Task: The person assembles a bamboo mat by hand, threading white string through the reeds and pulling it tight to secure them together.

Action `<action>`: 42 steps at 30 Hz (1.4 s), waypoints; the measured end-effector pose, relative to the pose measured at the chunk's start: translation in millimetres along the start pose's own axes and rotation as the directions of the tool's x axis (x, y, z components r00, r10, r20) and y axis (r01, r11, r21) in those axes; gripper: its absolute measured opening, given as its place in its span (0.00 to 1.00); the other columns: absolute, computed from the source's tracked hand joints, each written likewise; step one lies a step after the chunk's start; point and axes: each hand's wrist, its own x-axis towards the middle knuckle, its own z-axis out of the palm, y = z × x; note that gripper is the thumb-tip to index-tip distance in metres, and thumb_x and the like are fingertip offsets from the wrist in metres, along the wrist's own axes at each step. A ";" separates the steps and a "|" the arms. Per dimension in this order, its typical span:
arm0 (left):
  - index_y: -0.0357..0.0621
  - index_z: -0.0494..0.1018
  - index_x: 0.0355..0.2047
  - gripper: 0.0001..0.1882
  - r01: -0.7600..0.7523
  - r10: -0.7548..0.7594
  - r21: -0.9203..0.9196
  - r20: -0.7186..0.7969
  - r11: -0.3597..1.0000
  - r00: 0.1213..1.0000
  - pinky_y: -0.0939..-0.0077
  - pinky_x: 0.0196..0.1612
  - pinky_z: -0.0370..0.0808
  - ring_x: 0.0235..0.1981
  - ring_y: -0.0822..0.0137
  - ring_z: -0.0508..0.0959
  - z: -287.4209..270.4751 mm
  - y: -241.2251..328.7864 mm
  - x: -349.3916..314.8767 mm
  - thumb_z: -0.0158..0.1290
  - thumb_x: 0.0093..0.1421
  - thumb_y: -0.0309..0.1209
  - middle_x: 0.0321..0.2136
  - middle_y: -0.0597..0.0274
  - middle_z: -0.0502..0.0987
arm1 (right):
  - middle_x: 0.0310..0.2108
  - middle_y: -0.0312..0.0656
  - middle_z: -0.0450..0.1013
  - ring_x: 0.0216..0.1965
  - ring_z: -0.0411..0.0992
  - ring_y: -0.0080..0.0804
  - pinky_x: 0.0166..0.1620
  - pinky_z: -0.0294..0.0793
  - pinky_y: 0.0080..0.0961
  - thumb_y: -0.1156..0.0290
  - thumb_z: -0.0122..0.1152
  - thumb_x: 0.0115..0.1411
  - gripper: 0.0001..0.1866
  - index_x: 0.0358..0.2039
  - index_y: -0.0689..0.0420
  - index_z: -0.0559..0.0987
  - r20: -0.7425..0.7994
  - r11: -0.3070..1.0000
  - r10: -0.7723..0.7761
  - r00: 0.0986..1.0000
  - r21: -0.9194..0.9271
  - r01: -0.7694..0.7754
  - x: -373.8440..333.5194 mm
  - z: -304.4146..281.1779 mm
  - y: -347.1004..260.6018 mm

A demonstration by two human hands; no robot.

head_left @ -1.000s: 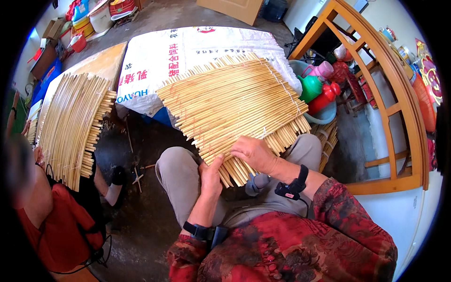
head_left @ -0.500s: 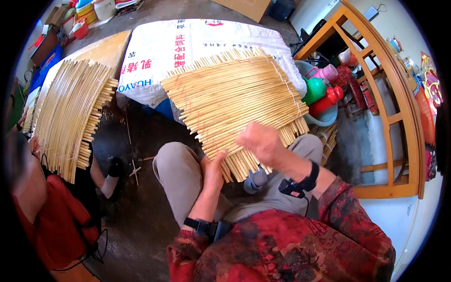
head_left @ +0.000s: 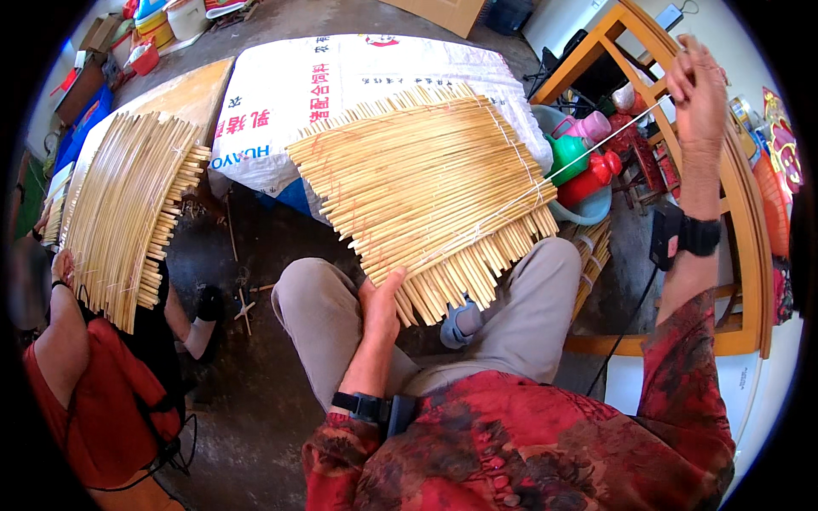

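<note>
Our left hand [head_left: 381, 308] grasps the stick mat [head_left: 434, 179] by its near left corner; our right hand [head_left: 700, 94], far right, holds taut what looks like white thread [head_left: 626, 126].

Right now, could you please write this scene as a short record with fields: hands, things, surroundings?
left hand: on the near left edge of the stalk mat, thumb on top
right hand: raised at the right, holding a white cord
cord line: straight, running to the mat's right side
under mat: white woven sack beneath its far part
right of mat: pale blue basin with containers, including green
far left: co-worker's hand at second stalk mat
</note>
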 end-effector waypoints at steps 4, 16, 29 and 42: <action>0.35 0.65 0.48 0.22 0.053 -0.054 -0.029 -0.013 0.998 0.998 0.75 0.48 0.67 0.43 0.67 0.72 1.0 7.6 -3.8 0.51 0.51 0.23 0.43 0.57 0.72 | 0.21 0.31 0.65 0.17 0.60 0.14 0.20 0.59 0.13 0.66 0.53 0.57 0.10 0.35 0.58 0.75 0.120 0.832 0.404 0.907 -0.459 -0.310 -78.7 109.3 96.6; 0.36 0.66 0.47 0.20 0.047 -0.045 0.058 -0.036 0.997 0.998 0.76 0.45 0.68 0.41 0.69 0.73 0.4 11.8 -5.8 0.53 0.52 0.24 0.41 0.59 0.73 | 0.28 0.42 0.69 0.34 0.70 0.42 0.37 0.71 0.35 0.70 0.59 0.46 0.09 0.27 0.58 0.72 0.663 0.782 0.188 0.725 -0.547 0.297 -174.2 213.5 178.7; 0.35 0.66 0.46 0.20 0.054 -0.053 0.024 -0.036 0.998 0.998 0.76 0.46 0.68 0.41 0.69 0.73 9.2 18.0 -8.4 0.53 0.52 0.24 0.41 0.59 0.73 | 0.25 0.36 0.71 0.20 0.66 0.15 0.21 0.67 0.10 0.71 0.54 0.58 0.06 0.32 0.60 0.73 0.533 0.512 0.577 0.618 0.353 -0.783 -135.4 176.4 121.5; 0.37 0.65 0.48 0.21 0.202 -0.201 -0.008 0.031 0.979 0.979 0.70 0.47 0.70 0.44 0.64 0.73 -2.6 19.0 -2.7 0.53 0.54 0.27 0.43 0.56 0.72 | 0.27 0.37 0.72 0.24 0.65 0.17 0.28 0.64 0.10 0.70 0.51 0.61 0.06 0.34 0.58 0.70 0.275 0.819 0.400 0.874 0.320 -0.475 -97.6 148.4 69.9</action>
